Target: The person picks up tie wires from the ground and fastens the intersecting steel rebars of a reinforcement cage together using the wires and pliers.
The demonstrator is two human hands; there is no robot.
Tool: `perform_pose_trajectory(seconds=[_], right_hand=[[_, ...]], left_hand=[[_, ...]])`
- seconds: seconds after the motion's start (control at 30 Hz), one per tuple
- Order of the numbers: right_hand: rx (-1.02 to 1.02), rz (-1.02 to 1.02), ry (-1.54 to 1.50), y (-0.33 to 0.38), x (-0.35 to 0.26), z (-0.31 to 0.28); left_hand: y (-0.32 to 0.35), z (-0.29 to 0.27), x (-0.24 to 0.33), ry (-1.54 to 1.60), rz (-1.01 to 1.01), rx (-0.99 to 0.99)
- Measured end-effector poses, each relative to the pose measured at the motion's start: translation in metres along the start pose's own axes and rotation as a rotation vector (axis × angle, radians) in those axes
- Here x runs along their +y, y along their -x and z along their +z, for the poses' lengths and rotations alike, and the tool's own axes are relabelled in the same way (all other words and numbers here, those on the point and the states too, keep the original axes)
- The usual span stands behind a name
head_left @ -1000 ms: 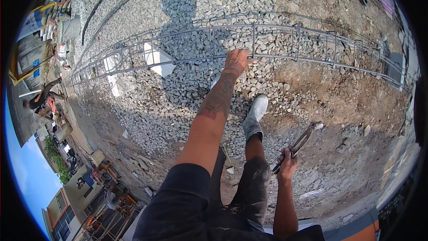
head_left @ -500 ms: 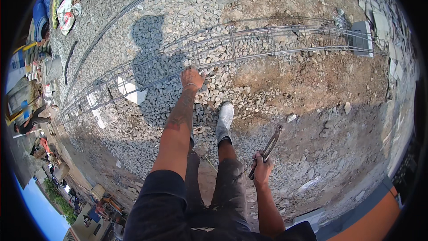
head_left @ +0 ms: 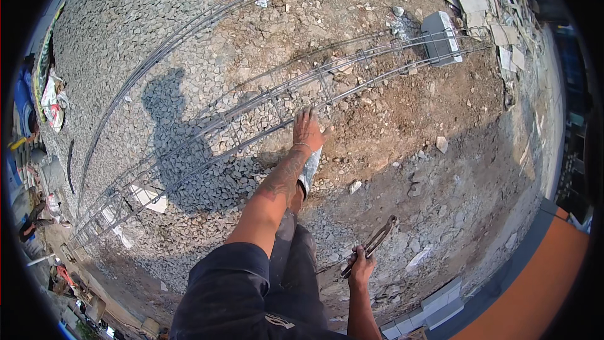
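A long cage of steel reinforcing bars (head_left: 277,103), with ties across it, runs from the lower left to the upper right. My left hand (head_left: 308,131) reaches over the near bar, fingers stretched and thumb apart; its fingertips meet the bar, though I cannot tell how firmly they touch. Lower right, my right hand (head_left: 360,266) is closed round a pair of dark long-handled pincers (head_left: 379,237), their joined end pointing up and away from me. A grey block (head_left: 441,38) stands at the cage's far right part. One of my shoes (head_left: 312,162) is partly hidden behind my left forearm.
More loose bars (head_left: 157,50) curve over the gravel (head_left: 107,38) beyond the cage. Broken slabs (head_left: 470,0) lie at the upper right. A white tile piece (head_left: 149,198) sits by the cage at left. Grey blocks (head_left: 440,305) lie at lower right, beside an orange surface (head_left: 535,283).
My left hand has moved right along the cage, toward the grey block. The view has shifted right with me. My right hand still holds the pincers low at my side.
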State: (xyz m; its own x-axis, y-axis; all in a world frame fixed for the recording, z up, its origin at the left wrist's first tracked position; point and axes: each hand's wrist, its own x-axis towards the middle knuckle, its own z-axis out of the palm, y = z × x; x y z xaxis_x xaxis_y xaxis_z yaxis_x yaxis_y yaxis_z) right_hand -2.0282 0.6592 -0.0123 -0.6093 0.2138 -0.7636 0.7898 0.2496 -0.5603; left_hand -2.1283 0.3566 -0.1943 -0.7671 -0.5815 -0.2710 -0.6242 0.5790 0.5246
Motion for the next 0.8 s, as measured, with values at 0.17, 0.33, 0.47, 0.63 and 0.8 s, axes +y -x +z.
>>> perform_pose_trajectory(seconds=[0.17,0.33,0.47,0.63,0.8], right_hand=[[0.098,0.047,0.029,-0.06,-0.063,0.011],[0.059,0.112,0.021,-0.089,-0.111,0.007],[0.063,0.107,-0.095,-0.101,-0.179,0.008],[-0.011,0.02,-0.121,-0.125,-0.229,0.003],[-0.132,0.042,-0.052,-0.172,-0.242,0.006]], left_hand=[[-0.084,0.005,0.046,-0.077,0.157,0.292],[-0.102,0.046,0.088,0.066,0.195,-0.05],[-0.156,0.067,0.115,0.114,-0.011,-0.304],[-0.153,0.08,0.117,0.056,-0.052,-0.313],[-0.144,0.087,0.106,0.209,-0.223,-0.319]])
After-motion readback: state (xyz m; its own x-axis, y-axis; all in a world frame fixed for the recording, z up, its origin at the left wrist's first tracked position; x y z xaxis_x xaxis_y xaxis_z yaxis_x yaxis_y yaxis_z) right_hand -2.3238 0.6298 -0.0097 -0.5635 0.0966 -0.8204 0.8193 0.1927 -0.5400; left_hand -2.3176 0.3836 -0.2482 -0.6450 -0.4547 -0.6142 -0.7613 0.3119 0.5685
